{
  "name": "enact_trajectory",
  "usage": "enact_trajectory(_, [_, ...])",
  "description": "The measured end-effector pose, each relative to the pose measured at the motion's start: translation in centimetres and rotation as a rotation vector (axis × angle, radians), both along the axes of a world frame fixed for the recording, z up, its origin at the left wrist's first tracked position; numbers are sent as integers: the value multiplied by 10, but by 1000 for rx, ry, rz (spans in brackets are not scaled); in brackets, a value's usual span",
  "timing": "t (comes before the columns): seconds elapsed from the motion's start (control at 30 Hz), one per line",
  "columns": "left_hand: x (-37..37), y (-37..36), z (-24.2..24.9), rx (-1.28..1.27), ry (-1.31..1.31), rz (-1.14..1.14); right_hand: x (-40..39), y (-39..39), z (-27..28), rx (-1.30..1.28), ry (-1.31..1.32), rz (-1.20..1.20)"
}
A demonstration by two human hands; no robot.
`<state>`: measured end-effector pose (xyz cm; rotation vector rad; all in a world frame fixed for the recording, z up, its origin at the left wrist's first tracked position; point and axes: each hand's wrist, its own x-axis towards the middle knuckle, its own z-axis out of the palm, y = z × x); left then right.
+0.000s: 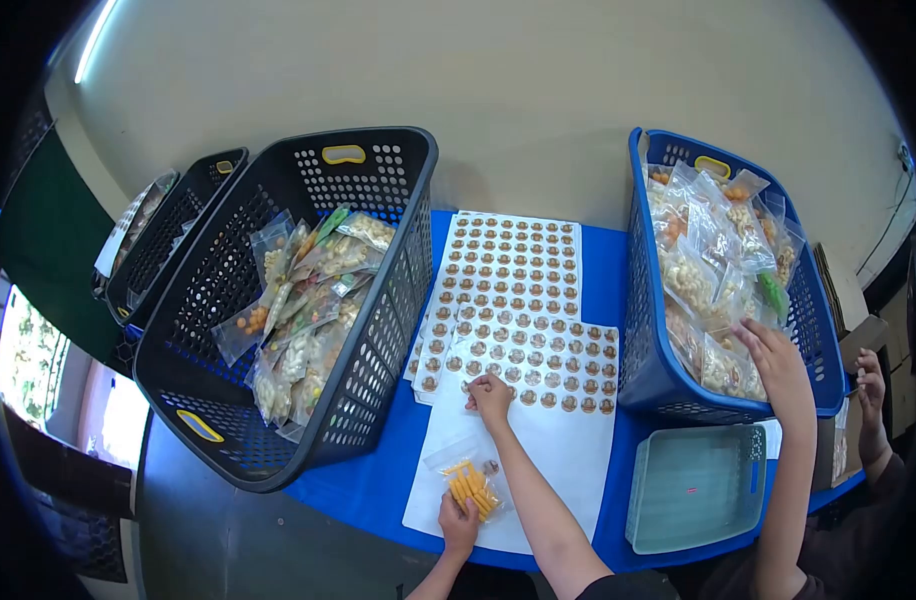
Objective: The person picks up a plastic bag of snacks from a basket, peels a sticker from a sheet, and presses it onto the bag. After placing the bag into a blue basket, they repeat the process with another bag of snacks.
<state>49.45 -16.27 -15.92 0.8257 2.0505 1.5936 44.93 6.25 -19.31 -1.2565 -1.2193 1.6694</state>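
Note:
My left hand (pixel 458 525) is closed on the lower edge of a clear plastic bag of yellow stick-shaped snacks (pixel 472 488). A small round brown spot, looking like a sticker, shows at the bag's right side. My right hand (pixel 491 400) is pinched at the left part of the lowest sticker row, seemingly on one round sticker (pixel 467 386) that the fingers partly cover. Beneath both hands lies a white sticker sheet (pixel 568 450) with rows of round brown stickers on its upper part and bare backing below. More sticker sheets (pixel 513 260) lie behind it.
To the left, a large black basket (pixel 323 400) holds several snack bags (pixel 313 310). At right stands a blue basket (pixel 693 393) full of bags, with another person's hand (pixel 773 360) at it. A pale green tray (pixel 693 490) sits in front on the blue tablecloth (pixel 378 500).

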Motion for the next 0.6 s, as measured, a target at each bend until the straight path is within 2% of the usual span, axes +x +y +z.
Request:
enact_trajectory(0.27, [0, 0, 4, -48, 31, 10, 0, -21, 9, 300, -148, -65])
enact_trajectory(0.37, [-2, -4, -16, -77, 79, 18, 0, -27, 11, 415, -231, -96])
enact_trajectory(0.6, [-1, -1, -19, 6, 81, 69, -3, -28, 3, 623, -365, -164])
